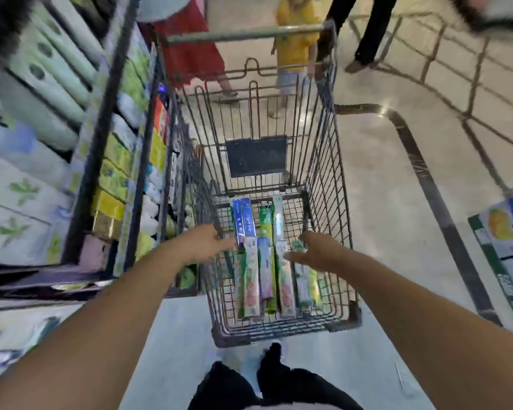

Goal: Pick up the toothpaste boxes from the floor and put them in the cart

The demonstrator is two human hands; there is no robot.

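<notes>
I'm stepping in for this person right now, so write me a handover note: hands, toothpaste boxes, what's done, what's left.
Left hand: over the cart's left rim, fingers extended, holding nothing.
Right hand: inside the cart, fingers spread above the boxes, apparently holding nothing.
Toothpaste boxes: lying side by side lengthwise on the floor of the shopping cart, blue ones at the far left.
Done: these boxes are in the cart.
Left: no boxes show on the visible floor; check outside the view before finishing.
</notes>
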